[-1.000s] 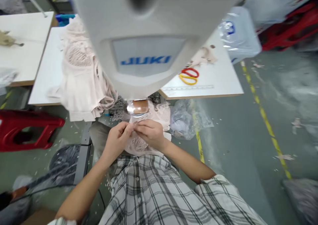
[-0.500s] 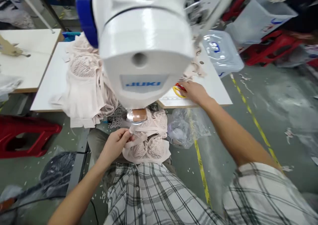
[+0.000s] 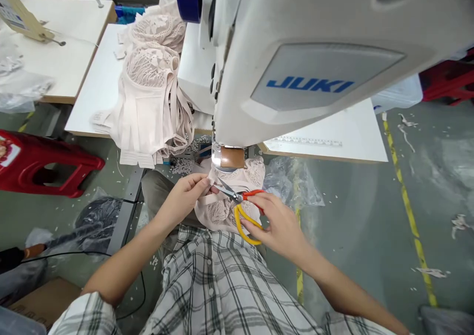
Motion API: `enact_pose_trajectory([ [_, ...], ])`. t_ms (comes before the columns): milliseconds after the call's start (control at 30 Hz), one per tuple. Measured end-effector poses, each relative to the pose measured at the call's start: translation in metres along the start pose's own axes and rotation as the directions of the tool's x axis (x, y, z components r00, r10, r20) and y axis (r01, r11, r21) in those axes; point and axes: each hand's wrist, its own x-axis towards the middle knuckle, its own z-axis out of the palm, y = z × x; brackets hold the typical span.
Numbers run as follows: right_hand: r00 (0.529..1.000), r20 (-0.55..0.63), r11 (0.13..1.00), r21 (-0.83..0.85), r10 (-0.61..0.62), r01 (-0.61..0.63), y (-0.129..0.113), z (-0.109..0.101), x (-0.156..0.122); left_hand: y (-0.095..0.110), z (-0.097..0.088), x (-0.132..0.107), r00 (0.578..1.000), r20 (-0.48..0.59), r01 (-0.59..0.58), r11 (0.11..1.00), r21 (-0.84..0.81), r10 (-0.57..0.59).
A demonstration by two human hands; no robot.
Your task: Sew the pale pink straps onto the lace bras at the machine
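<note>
Nr side of sewing mach. [image 3: 296, 103]: my L hand [image 3: 185, 196] pinches garment [image 3: 217, 211] edge | R hand [image 3: 277, 222] grips scissors [image 3: 237, 198] | risk: nick to L hand/garment if tips slip

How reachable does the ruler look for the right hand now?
Probably yes: the ruler lies near the edge of the table with nothing seen blocking it, but the right hand holds scissors.
</note>
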Motion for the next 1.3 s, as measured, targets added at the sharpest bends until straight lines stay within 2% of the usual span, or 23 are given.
enact_pose_trajectory([
  [133, 1.000, 0.006, 0.998, 0.058, -0.026, 0.026, -0.002, 0.009, 0.021, 0.007, 0.003, -0.005, 0.999, 0.004, -0.045, 0.987, 0.153, 0.045],
  [233, 0.998, 0.048, 0.994, 0.104, -0.028, 0.023, -0.001, 0.011, 0.025, 0.007, 0.002, -0.005, 0.998, -0.011, -0.055, 0.972, 0.228, 0.059],
  [333, 0.997, 0.074, 0.988, 0.148, 0.023, -0.034, 0.002, 0.012, 0.019, 0.003, -0.002, -0.003, 0.999, -0.017, -0.040, 0.973, 0.227, 0.045],
  [433, 0.993, 0.020, 0.975, 0.192, 0.114, -0.115, 0.006, 0.012, 0.008, 0.001, -0.006, -0.001, 0.998, -0.012, -0.064, 0.976, 0.210, 0.068],
  [567, 0.995, -0.047, 0.968, 0.241, 0.085, -0.071, 0.005, 0.015, 0.001, 0.002, -0.009, 0.000, 0.995, -0.031, -0.082, 0.970, 0.229, 0.092],
  [700, 0.998, -0.007, 0.968, 0.243, 0.061, -0.057, -0.002, 0.021, 0.009, 0.004, -0.009, 0.000, 0.997, -0.014, -0.072, 0.959, 0.272, 0.079],
  [833, 0.996, 0.021, 0.962, 0.257, 0.086, -0.089, -0.007, 0.026, 0.019, 0.004, -0.010, -0.001, 0.997, 0.008, -0.075, 0.945, 0.319, 0.076],
  [1067, 0.990, 0.065, 0.932, 0.335, 0.125, -0.140, -0.001, 0.028, 0.021, 0.007, -0.016, -0.002, 0.997, -0.032, -0.052, 0.913, 0.404, 0.071],
  [1300, 0.956, 0.044, 0.876, 0.390, 0.290, -0.284, 0.008, 0.028, 0.004, 0.010, -0.013, 0.001, 0.988, -0.107, -0.074, 0.945, 0.320, 0.113],
])
